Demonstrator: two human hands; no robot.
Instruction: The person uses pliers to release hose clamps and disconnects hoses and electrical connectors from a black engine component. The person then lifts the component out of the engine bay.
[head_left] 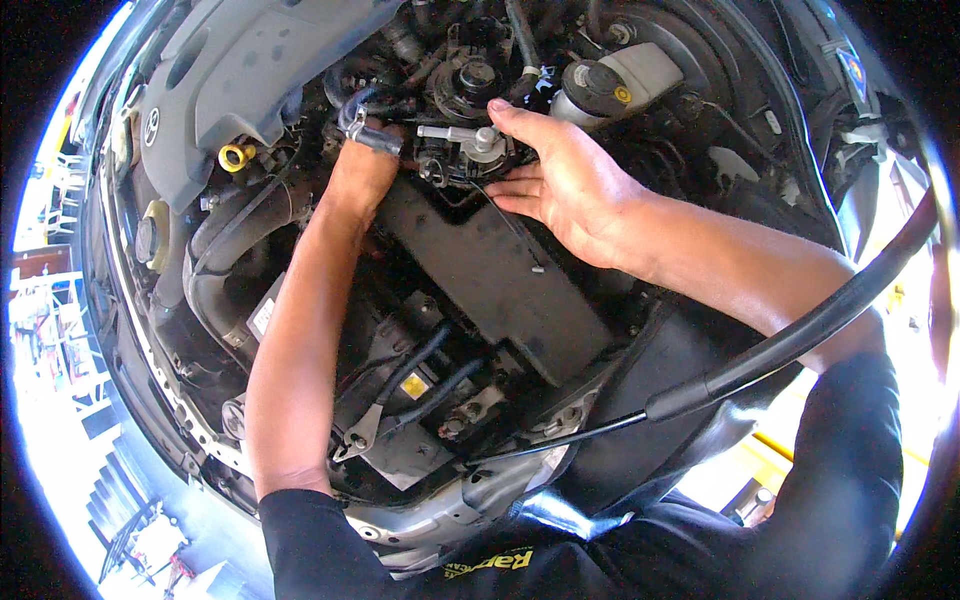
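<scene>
Engine bay (200, 330) is filling the view, grey engine cover (230, 70) upper left, black battery tray (490, 280) mid. Person is leaning in, working a small metal fitting (470, 140) above the tray. Right hand (565, 180) is lying open-fingered, thumb touching the fitting. Left hand (365, 165) is closing around a black hose (375, 135) beside it; fingers hidden. Looks like a clamp or connector step; next move likely needs steady grip on that hose.

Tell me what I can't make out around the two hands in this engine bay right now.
- Left hand, head view: fingers reach down behind hoses, so what they grip is hidden.
- Right hand: palm covers the part beneath; contact with the metal lever is unclear.
- Black hose: its far end is cut off by the right edge.
</scene>
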